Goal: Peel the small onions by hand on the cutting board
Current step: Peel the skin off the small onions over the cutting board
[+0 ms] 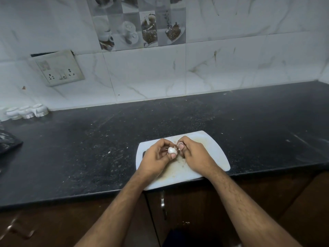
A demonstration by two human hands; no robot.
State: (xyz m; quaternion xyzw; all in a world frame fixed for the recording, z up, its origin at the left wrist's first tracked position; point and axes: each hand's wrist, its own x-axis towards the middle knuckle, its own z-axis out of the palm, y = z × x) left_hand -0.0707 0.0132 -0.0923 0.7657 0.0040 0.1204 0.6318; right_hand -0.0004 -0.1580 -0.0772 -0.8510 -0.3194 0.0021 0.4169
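Note:
A white cutting board (214, 154) lies at the front edge of the dark counter, stained brownish in its middle. Over it my left hand (156, 158) holds a small pale onion (172, 150) between thumb and fingers. My right hand (195, 154) is close against it on the right, its fingertips pinched on a pinkish flap of onion skin (180, 144) lifted from the onion's top. Small skin bits lie on the board under my hands.
The black speckled counter (89, 148) stretches left and right. Several small white cups (26, 112) stand at the back left by the tiled wall. A dark plastic bag (8, 142) lies at the left edge. A switch plate (57, 68) hangs on the wall.

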